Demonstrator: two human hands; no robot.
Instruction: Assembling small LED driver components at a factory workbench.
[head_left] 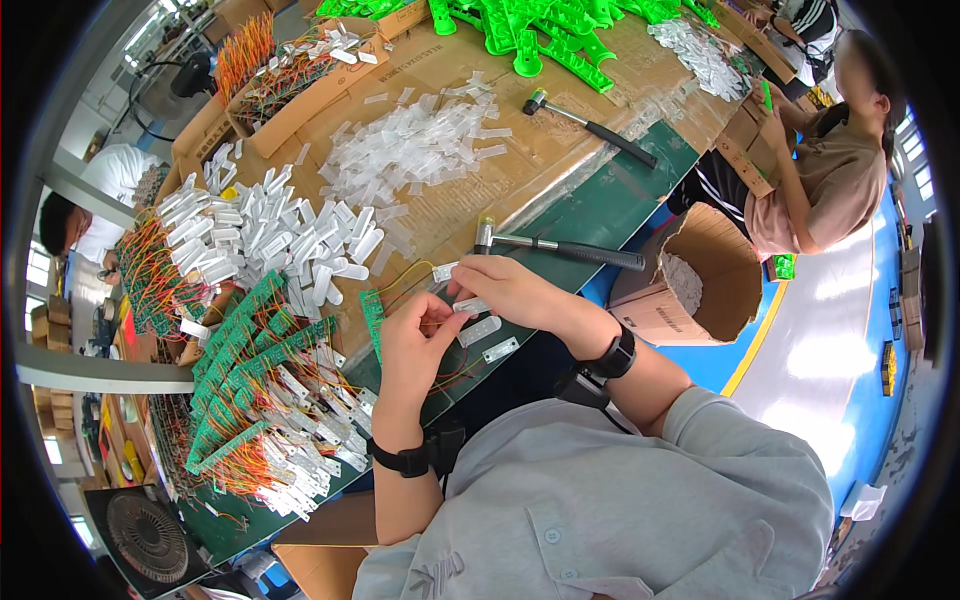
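Observation:
My left hand (414,338) and my right hand (515,292) meet at the table's near edge. Both are closed, with fingertips pinching a small white plastic piece (468,305) between them; part of it is hidden. Just below my fingers lies an oblong whitish cover (480,332), and beside it a small white strip with dark marks (501,349). A green circuit board (372,318) with thin wires sits left of my left hand. Another small white part (444,272) shows beyond my right fingertips.
Wired green circuit boards (235,350) pile up at left, near white plastic housings (270,225). Clear strips (405,145) are heaped farther back. Two hammers (570,250) lie right of centre. A cardboard box (650,310) stands at right, near a seated person (830,180). Green plastic parts (530,40) fill the back.

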